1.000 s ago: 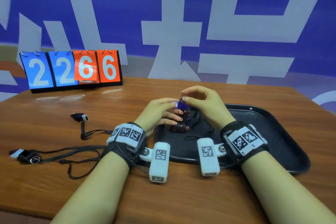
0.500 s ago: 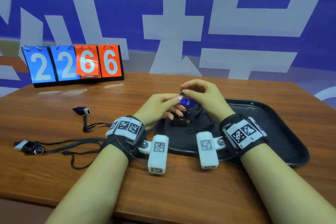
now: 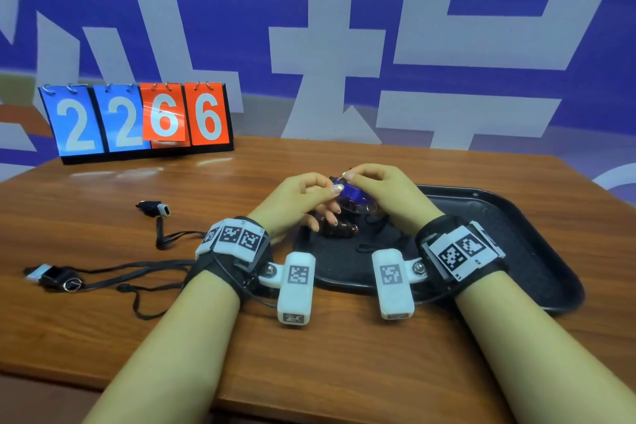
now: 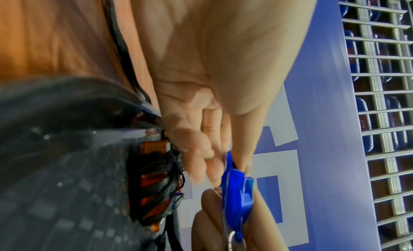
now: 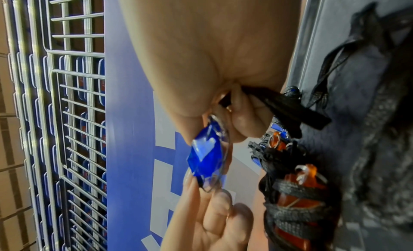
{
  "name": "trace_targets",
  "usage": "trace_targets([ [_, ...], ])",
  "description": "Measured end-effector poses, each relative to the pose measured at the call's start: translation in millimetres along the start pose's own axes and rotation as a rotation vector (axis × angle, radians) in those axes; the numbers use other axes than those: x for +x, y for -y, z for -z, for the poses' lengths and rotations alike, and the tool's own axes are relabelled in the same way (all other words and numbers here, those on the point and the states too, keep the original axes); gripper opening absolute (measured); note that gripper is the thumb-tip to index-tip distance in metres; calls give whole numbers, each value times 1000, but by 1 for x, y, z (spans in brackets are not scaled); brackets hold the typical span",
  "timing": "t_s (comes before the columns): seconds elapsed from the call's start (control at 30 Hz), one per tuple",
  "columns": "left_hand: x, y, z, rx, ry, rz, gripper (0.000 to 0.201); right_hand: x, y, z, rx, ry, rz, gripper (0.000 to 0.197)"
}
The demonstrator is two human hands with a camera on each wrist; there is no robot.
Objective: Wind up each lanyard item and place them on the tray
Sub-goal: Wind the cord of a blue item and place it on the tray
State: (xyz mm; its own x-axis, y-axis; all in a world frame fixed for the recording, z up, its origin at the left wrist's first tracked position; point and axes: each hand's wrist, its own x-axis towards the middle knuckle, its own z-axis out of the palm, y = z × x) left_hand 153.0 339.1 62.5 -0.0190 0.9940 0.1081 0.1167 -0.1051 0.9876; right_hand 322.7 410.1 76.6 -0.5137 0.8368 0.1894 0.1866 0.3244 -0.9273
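Note:
Both hands hold a blue see-through lanyard item [image 3: 351, 193] just above the left end of the black tray [image 3: 516, 251]. My left hand [image 3: 332, 200] pinches its near end between thumb and fingers. My right hand [image 3: 354, 182] pinches its top, with the black strap [image 5: 288, 106] tucked under its curled fingers. In the wrist views the blue item [image 4: 236, 189] [image 5: 205, 159] sits between the fingertips of both hands. An orange item [image 3: 339, 229] [image 5: 299, 198] wrapped in its black cord lies on the tray below the hands.
Two more lanyard items lie on the wooden table at the left with their black cords spread out, one [image 3: 156, 208] farther back and one [image 3: 51, 277] nearer. A flip scoreboard [image 3: 137, 120] reading 2266 stands at the back left.
Both hands stay over the tray's left end. The blue item has turned between the fingers and more of it shows now.

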Motion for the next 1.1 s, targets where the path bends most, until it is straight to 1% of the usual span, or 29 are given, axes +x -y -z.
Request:
trace_targets([
  [0.07, 1, 2, 1, 47, 19, 8, 17, 1, -1, 0, 53, 12, 8, 14],
  [0.13, 2, 3, 1, 65, 44, 17, 23, 1, -2, -1, 87, 23, 6, 14],
  [0.3, -2, -3, 3, -17, 136, -7, 34, 2, -3, -1, 167, 84, -46, 17],
  [0.43, -2, -1, 4, -107, 128, -27, 28, 1, -2, 0, 269, 173, -119, 19],
  [0.5, -1, 0, 1, -189, 116, -22, 25, 1, -3, 2, 355, 202, -150, 21],
  [0.57, 0, 1, -2, -312, 101, -21, 21, 2, -4, 1, 398, 197, -144, 21],
  [0.67, 4, 3, -8, -518, 57, -33, 20, 3, -2, -5, 394, 178, -79, 19],
  [0.77, 8, 3, -8, -599, -38, -39, 21, 4, 0, -12, 322, 173, -67, 12],
  [0.87, 12, 7, -6, -536, -123, -45, 26, 3, 1, -14, 183, 149, -76, 10],
  [1.0, 16, 13, -6, -420, -220, -84, 31, 0, 5, -14, 114, 141, -44, 18],
  [1.1, 16, 14, -5, -374, -277, -105, 32, -4, 11, -15, -27, 165, 4, 23],
])
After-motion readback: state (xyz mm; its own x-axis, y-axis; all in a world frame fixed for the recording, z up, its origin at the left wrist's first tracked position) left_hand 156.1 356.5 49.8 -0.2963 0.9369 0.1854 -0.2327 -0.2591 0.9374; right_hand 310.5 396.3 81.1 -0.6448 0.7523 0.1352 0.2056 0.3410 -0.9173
